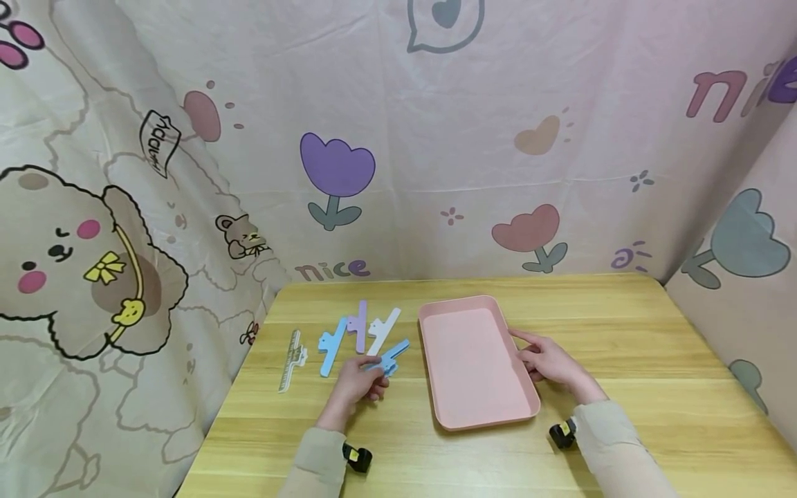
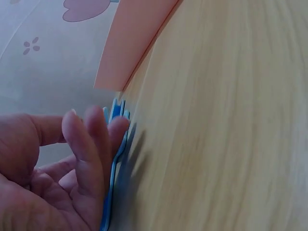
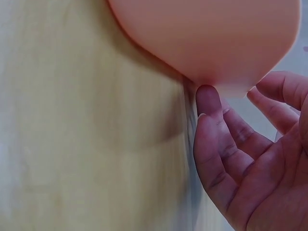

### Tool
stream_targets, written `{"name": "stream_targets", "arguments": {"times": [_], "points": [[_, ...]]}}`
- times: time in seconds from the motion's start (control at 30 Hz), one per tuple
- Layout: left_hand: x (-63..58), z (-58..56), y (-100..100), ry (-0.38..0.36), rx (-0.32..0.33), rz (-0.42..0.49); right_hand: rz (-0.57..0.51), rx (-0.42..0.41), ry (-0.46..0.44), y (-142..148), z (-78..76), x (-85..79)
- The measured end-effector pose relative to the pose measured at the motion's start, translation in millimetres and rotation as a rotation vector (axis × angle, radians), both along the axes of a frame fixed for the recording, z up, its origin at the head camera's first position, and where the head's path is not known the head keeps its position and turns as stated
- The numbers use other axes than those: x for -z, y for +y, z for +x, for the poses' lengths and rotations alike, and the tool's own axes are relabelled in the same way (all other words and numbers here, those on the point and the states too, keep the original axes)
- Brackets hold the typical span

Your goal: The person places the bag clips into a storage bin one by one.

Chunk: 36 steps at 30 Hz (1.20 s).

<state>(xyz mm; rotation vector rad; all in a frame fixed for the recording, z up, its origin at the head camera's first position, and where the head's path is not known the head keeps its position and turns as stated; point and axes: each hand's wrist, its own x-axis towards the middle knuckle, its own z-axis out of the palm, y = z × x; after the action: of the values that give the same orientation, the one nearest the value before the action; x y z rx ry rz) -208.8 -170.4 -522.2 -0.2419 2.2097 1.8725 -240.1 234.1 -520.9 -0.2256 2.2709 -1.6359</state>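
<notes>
farthest left on the surface lies a clear clip, well apart from the left hand. then come the far blue clip, a purple clip and a white clip, close to one another. the white clip's lower end comes near the left hand's fingertips, so a narrow pinch should serve best, to avoid nudging it.

next, the left hand has its fingers curled in about the near blue clip, which slants with one end toward the tray; the contact is partly hidden and i can't tell how firm it is. it would be wise to pinch the bar across its width, clear of the spring, and raise it straight up before any sideways move, since the tray wall stands near its far end.

right of that, the pink tray rests on the surface between the two hands. at its right side the right hand is loosely spread, fingertips against the outer wall, grasping nothing. light, even pressure there should steady the tray; pushing hard could slide it leftward into the clip.
</notes>
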Motion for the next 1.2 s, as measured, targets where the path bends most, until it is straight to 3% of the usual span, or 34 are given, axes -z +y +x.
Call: {"name": "stream_targets", "arguments": {"times": [0.37,1.2], "points": [[2.4,-2.7,2.1,-0.041,-0.035,0.041,0.000,-0.024,-0.012,2.7,1.3,-0.8],[1.6,-4.1,-2.6,0.142,-0.282,-0.017,-0.001,-0.005,-0.011,0.8,1.2,-1.7]]}}
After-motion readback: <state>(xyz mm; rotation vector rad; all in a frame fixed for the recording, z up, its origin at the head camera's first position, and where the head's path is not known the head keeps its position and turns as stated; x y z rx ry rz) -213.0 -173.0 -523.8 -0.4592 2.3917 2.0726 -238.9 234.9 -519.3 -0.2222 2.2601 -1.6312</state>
